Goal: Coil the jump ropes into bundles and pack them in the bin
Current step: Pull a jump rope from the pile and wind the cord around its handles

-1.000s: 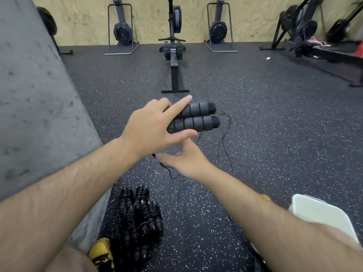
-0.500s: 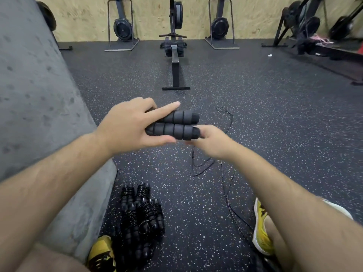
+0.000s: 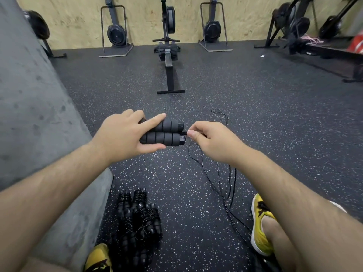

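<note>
Jump rope handles (image 3: pixel 163 134), two black foam grips lying side by side and touching, are held above the floor (image 3: pixel 275 114) near the middle of the view, their capped ends pointing to 3 o'clock. The left hand (image 3: pixel 121 136) grips them from 9 o'clock, thumb under the nearer grip and index finger laid straight along the farther one. The right hand (image 3: pixel 210 140), just at 3 o'clock of the caps, pinches the thin black cord (image 3: pixel 225 203) between thumb and forefinger where it leaves the handles. From there the cord hangs and trails in loose loops over the speckled floor toward 5 o'clock, near a yellow shoe (image 3: pixel 261 228). At 6 o'clock of the handles a pile of coiled ropes (image 3: pixel 137 218) lies on the floor, just beside a grey concrete block (image 3: pixel 39 114) at 9 o'clock. A rowing machine (image 3: pixel 169 55) stands at 12 o'clock, well apart.
</note>
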A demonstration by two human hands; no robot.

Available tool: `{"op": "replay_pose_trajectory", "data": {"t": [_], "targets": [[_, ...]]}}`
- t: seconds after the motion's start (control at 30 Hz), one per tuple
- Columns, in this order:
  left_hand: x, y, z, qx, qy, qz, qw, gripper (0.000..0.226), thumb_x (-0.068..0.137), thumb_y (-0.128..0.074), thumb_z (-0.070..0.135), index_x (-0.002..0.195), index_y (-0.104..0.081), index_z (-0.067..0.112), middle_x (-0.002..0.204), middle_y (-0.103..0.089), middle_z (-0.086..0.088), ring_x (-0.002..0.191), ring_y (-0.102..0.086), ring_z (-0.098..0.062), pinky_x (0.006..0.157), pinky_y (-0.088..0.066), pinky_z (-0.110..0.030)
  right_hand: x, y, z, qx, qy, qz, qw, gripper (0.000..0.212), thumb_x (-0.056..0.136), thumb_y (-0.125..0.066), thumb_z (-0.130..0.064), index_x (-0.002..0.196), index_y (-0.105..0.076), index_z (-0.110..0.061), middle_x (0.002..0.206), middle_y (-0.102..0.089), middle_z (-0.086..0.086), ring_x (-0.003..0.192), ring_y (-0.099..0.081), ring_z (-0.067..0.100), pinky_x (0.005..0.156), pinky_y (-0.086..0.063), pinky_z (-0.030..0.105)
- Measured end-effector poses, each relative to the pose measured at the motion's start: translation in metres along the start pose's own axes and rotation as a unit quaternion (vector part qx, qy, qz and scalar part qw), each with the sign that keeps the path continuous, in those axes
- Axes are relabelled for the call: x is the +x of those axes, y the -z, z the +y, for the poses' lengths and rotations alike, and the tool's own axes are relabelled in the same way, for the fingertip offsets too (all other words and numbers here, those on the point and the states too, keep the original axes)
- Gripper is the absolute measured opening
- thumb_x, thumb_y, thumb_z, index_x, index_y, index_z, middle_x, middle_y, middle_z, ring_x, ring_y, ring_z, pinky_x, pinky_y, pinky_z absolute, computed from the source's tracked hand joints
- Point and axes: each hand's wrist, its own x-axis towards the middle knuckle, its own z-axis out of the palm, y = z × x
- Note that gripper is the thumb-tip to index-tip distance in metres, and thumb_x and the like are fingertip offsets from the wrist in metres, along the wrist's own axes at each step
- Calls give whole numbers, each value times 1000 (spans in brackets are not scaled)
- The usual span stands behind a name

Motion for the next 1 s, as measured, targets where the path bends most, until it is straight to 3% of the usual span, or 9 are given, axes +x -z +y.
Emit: {"op": "replay_pose_trajectory", "data": {"t": [0.2,0.33,0.47,0.63,0.77,0.87,0.93,1.0], "targets": [[4,-6,9,38,-13,15,999,76,88,-42,78,140,-59,25,85,-56,-8,67,-52,-28,54,-36,-30,9,-5,-8,127,-133,1,983,29,98,-54,-26,80,-70,-9,54,-45,-5,45,-35,11,49,-28,26],[5,-11,14,63,-20,28,997,75,88,-43,78,138,-59,25,84,-55,-9,66,-50,-28,53,-37,-32,10,-11,-14,326,-263,-33,907,24,97,-50,-19,77,-62,-14,52,-35,-6,41,-26,9,38,-19,20],[4,-15,17,75,-23,25,997,75,88,-42,78,139,-57,25,85,-55,-9,68,-50,-28,53,-38,-33,10,-14,-14,447,-308,-73,837,25,100,-41,-16,78,-53,-13,44,-25,-11,33,-17,4,32,-11,15],[1,-19,23,78,-19,20,997,75,89,-39,79,138,-57,26,85,-54,-8,68,-49,-28,54,-39,-33,8,-13,-15,486,-326,-105,804,26,99,-39,-15,76,-50,-13,44,-22,-11,32,-15,4,32,-8,15],[2,-17,20,82,-2,24,996,73,87,-43,79,137,-58,27,86,-56,-7,70,-51,-28,55,-39,-33,6,-14,-21,481,-300,-114,816,26,102,-40,-17,79,-52,-12,44,-24,-12,33,-17,3,32,-10,16],[3,-15,17,81,7,19,997,70,85,-46,77,132,-61,28,85,-55,-7,69,-52,-28,55,-39,-33,3,-10,-28,398,-241,-114,878,22,102,-45,-20,88,-59,-11,45,-34,-11,37,-24,6,36,-17,19],[3,-16,13,81,18,0,997,70,83,-45,77,129,-62,28,84,-55,-7,69,-53,-29,54,-38,-32,-2,-5,-32,243,-187,-106,946,19,99,-52,-24,87,-63,-14,54,-45,-6,44,-35,12,43,-26,23],[0,-17,8,82,29,-24,996,71,82,-42,79,125,-63,27,81,-55,-7,67,-53,-29,54,-37,-31,-8,-1,-29,-5,-93,-65,994,18,98,-53,-31,92,-59,-16,72,-58,-2,61,-52,18,54,-37,28]]}}
